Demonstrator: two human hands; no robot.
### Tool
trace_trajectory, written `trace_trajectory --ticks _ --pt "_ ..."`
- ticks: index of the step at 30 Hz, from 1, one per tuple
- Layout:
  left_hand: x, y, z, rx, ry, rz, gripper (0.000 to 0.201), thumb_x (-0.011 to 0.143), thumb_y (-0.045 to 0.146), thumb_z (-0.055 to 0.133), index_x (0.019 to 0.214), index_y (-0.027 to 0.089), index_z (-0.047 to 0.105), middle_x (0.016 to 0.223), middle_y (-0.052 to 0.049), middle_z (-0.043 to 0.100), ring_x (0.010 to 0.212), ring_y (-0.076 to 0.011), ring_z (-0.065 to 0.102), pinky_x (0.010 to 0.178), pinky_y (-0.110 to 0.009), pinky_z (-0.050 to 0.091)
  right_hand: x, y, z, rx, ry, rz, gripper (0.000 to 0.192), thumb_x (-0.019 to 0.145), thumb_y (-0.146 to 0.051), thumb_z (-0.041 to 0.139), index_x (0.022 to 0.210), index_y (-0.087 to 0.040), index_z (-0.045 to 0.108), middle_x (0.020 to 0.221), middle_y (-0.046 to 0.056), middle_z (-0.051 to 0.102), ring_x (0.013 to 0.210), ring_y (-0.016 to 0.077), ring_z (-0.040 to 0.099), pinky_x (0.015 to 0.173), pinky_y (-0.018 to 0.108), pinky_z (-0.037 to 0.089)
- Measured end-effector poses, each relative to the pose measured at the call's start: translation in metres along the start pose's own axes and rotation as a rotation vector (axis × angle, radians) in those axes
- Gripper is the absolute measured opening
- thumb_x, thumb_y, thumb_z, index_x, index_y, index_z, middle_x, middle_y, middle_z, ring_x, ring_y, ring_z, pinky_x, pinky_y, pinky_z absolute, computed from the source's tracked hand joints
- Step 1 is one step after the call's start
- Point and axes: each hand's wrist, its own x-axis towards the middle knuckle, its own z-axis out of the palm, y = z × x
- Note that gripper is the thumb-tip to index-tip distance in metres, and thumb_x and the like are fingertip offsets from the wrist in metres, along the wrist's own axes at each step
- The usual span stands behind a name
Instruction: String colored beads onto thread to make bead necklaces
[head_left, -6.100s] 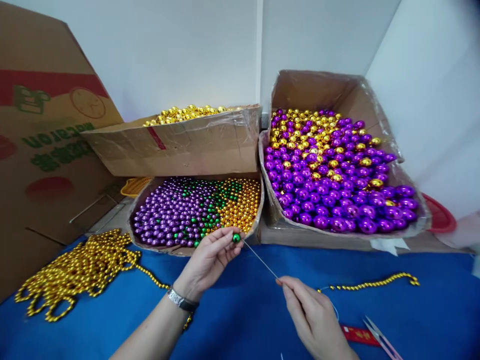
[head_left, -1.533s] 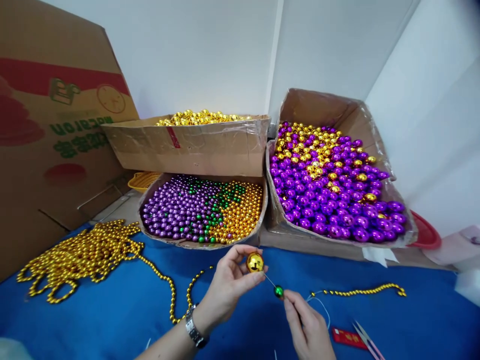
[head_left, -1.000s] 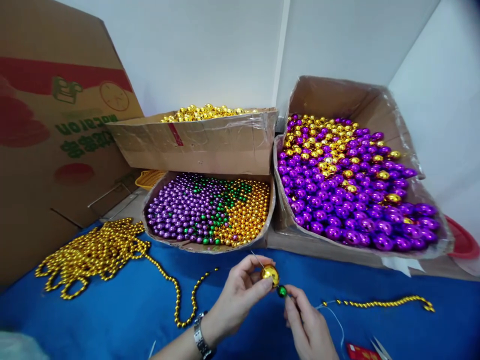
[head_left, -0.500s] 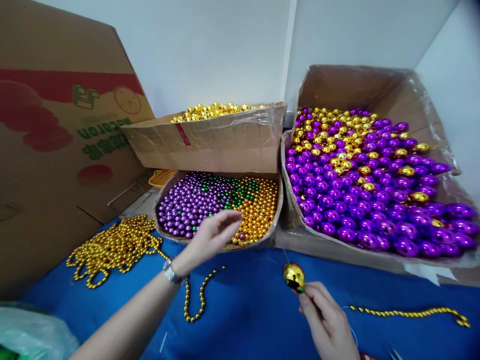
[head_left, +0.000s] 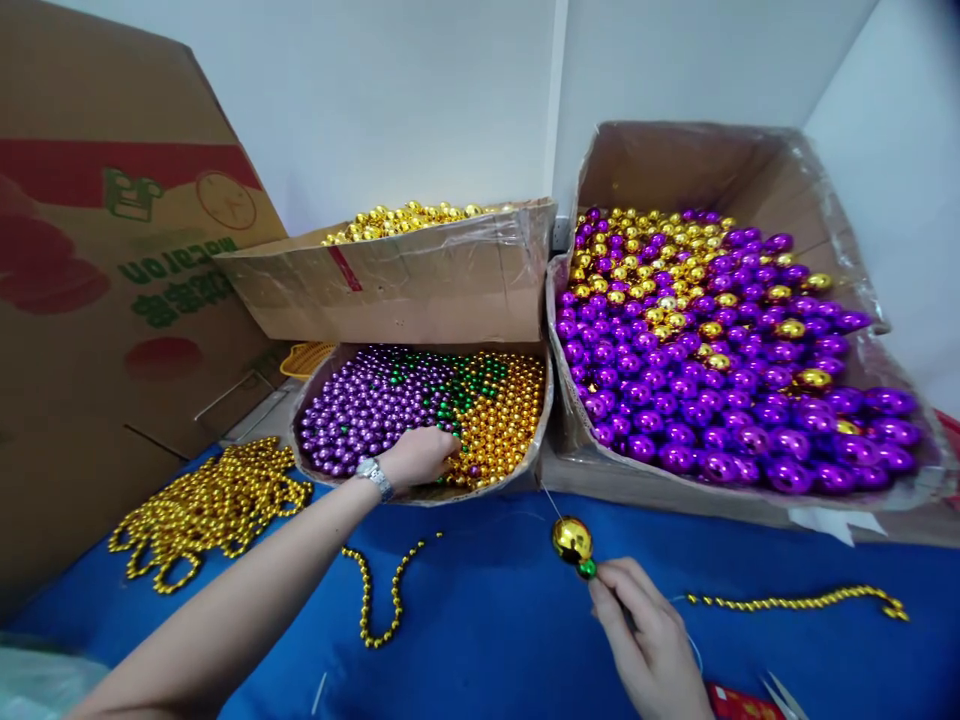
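Two hands are busy over the blue tabletop (head_left: 480,640). The left hand (head_left: 417,457) reaches into the near box (head_left: 420,492) of small beads, fingers curled down among them; whether it has one I cannot tell. The right hand (head_left: 651,650) pinches a thin wire (head_left: 550,500) with a big gold ball (head_left: 572,539) and a small green bead (head_left: 586,570) on it, near the box.

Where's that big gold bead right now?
In the head view, the big gold bead sits low and centre-right on a thin wire, above a small green bead at the right hand, just before the boxes.
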Motion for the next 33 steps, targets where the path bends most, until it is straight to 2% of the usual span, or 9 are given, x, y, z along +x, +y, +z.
trace_trajectory --ticks 3,8,14,20,24,26,29,33 --pt "0.005 -0.001 0.008 0.039 -0.020 -0.001 0.015 0.073 0.016 0.052 0.080 0.018 0.065 0.076 -0.011 0.067 0.073 -0.0245 0.063 0.064 -0.030 0.045 0.002 -0.004 0.001 -0.006 0.011 0.014 0.022 0.096 -0.026 0.039 0.090 -0.020 0.060 0.081 0.004 0.057 0.072 0.0154 0.058 0.064 0.022 0.045" --pt "0.012 -0.004 0.014 0.033 -0.025 0.006 0.011 0.072 0.015 0.053 0.076 0.018 0.063 0.073 -0.010 0.065 0.071 -0.0245 0.062 0.064 -0.031 0.045 0.002 -0.006 0.002 0.002 0.009 0.037 0.023 0.096 -0.025 0.038 0.093 -0.021 0.061 0.083 0.004 0.057 0.076 0.0155 0.057 0.067 0.022 0.044" --pt "0.013 -0.003 0.012 -0.114 0.038 0.004 0.011 0.075 0.018 0.051 0.075 0.018 0.062 0.073 -0.006 0.066 0.070 -0.0198 0.061 0.067 -0.028 0.045 0.002 -0.007 0.002 -0.023 0.019 0.047 0.022 0.096 -0.025 0.039 0.089 -0.021 0.060 0.083 0.003 0.057 0.075 0.0142 0.058 0.068 0.021 0.044" --pt "0.004 0.010 -0.011 -0.449 0.096 0.007 0.027 0.083 0.030 0.048 0.100 0.015 0.061 0.093 -0.006 0.069 0.083 -0.0183 0.064 0.072 -0.027 0.051 0.004 -0.007 0.003 -0.022 0.014 0.037 0.021 0.095 -0.024 0.040 0.089 -0.021 0.060 0.082 0.002 0.057 0.076 0.0139 0.058 0.068 0.021 0.044" --pt "-0.006 0.019 -0.011 -1.148 0.103 -0.105 0.029 0.080 0.035 0.058 0.099 0.013 0.062 0.094 -0.009 0.068 0.086 -0.0197 0.065 0.081 -0.035 0.053 0.003 -0.006 0.005 -0.025 0.010 0.020 0.023 0.096 -0.025 0.039 0.093 -0.021 0.061 0.081 0.003 0.057 0.072 0.0138 0.058 0.064 0.021 0.045" --pt "-0.009 0.021 -0.007 -1.389 0.100 -0.144 0.029 0.077 0.033 0.064 0.097 0.012 0.063 0.096 -0.010 0.068 0.085 -0.0193 0.064 0.084 -0.037 0.052 0.003 -0.005 0.006 -0.029 0.005 0.013 0.025 0.096 -0.026 0.038 0.095 -0.021 0.062 0.081 0.003 0.057 0.071 0.0138 0.058 0.063 0.021 0.045" --pt "-0.011 0.021 -0.003 -1.474 0.105 -0.157 0.028 0.075 0.030 0.068 0.096 0.012 0.064 0.096 -0.009 0.067 0.084 -0.0176 0.064 0.084 -0.035 0.052 0.003 -0.005 0.006 -0.038 0.010 0.002 0.025 0.096 -0.027 0.038 0.094 -0.021 0.062 0.080 0.003 0.058 0.072 0.0141 0.058 0.064 0.021 0.046" --pt "-0.010 0.020 -0.006 -1.387 0.181 -0.147 0.028 0.074 0.030 0.068 0.096 0.013 0.063 0.090 -0.006 0.066 0.080 -0.0150 0.062 0.080 -0.032 0.052 0.002 -0.006 0.006 -0.025 0.003 0.015 0.024 0.096 -0.026 0.038 0.095 -0.022 0.062 0.081 0.003 0.057 0.073 0.0142 0.058 0.065 0.022 0.045"
